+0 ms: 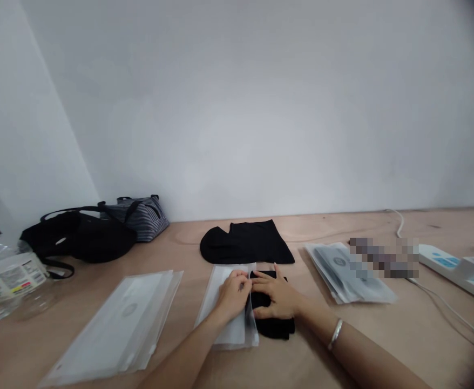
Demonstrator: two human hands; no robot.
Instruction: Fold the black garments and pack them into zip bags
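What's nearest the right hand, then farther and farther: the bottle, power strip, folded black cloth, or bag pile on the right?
1. Folded black cloth: under the right hand.
2. Bag pile: to its right.
3. Power strip: farther right.
4. Bottle: far left.

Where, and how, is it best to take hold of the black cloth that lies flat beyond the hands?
I would probably pinch the black cloth by its straight right edge, near the far corner, coming from the right and above. It lies thin and flat, and bare table borders that corner, while its near edge lies close to the plastic bag.
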